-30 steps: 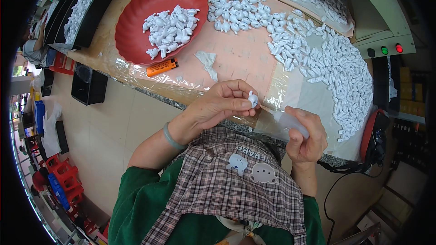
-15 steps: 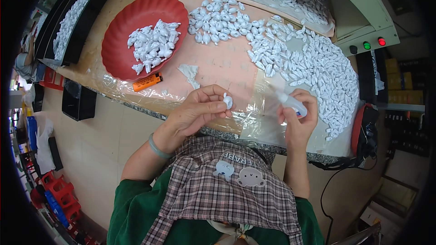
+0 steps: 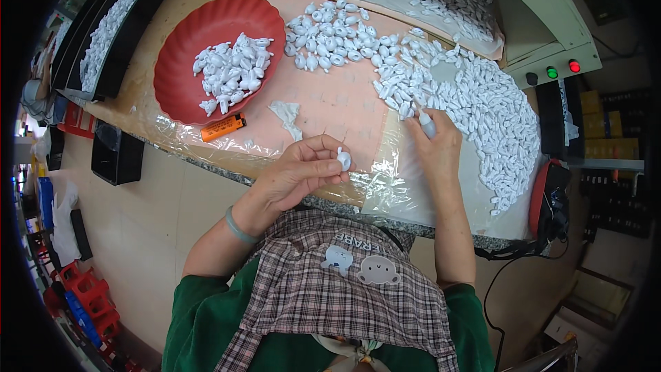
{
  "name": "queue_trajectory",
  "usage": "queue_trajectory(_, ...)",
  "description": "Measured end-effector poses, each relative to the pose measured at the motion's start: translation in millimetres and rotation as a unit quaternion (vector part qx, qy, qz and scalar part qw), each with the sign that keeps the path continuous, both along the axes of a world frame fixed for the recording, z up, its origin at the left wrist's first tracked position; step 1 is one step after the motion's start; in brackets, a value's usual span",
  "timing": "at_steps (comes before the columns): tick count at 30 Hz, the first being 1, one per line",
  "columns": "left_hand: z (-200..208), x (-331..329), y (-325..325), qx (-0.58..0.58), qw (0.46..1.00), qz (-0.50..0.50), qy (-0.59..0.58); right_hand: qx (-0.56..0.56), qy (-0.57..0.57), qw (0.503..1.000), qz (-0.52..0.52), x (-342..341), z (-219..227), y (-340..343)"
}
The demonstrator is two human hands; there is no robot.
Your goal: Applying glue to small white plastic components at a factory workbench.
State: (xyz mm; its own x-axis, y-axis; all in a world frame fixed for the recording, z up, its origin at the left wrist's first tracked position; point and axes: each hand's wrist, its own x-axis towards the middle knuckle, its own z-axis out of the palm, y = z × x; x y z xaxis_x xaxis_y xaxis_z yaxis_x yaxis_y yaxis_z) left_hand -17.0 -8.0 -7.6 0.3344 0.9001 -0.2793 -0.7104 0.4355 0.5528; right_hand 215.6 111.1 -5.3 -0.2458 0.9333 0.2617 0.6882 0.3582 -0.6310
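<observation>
A small rounded white plastic piece [image 3: 343, 160] is pinched between thumb and fingers of my left hand [image 3: 310, 165], above the table's front part. My right hand [image 3: 438, 143] keeps a small white squeeze bottle [image 3: 427, 125] in its grip. Its thumb and fingertips are at the near edge of a pile of slim white pieces [image 3: 499, 127]; whether they pinch one of these I cannot tell. Beyond, rounder white pieces [image 3: 330, 34] lie scattered on a pink sheet [image 3: 330, 103]. More white pieces are heaped in a red scalloped dish [image 3: 180, 48] at the left.
An orange lighter-shaped object [image 3: 224, 127] and a crumpled white scrap [image 3: 286, 117] lie near the dish. A pale green cabinet [image 3: 551, 27] with lit buttons stands at the back right, more pieces inside. Black bins [image 3: 118, 155] are at the left; a red-and-black pouch [image 3: 549, 200] hangs right.
My right hand has moved forward and slightly left, from over the near table to the edge of the slim-piece pile, carrying the squeeze bottle. My left hand stays put with its white piece.
</observation>
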Motion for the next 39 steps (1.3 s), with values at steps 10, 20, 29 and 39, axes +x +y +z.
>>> queue_trajectory(10,-3.0,-1.4,-2.5,-0.004,1.0,0.002,-0.005,0.031,-0.014,0.999,0.033,1.8,-1.6,5.8)
queue_trajectory(20,1.6,12.4,-1.7,0.015,0.994,0.012,0.107,-0.305,0.314,0.892,0.11,-18.6,40.0,-63.4)
queue_trajectory(29,3.4,15.7,-3.6,0.041,0.989,0.006,0.139,-0.218,0.245,0.928,0.177,-19.1,31.2,-70.8)
queue_trajectory(39,6.1,16.3,-6.4,0.084,0.971,0.009,0.224,-0.173,0.254,0.929,0.206,-21.5,21.1,-80.6)
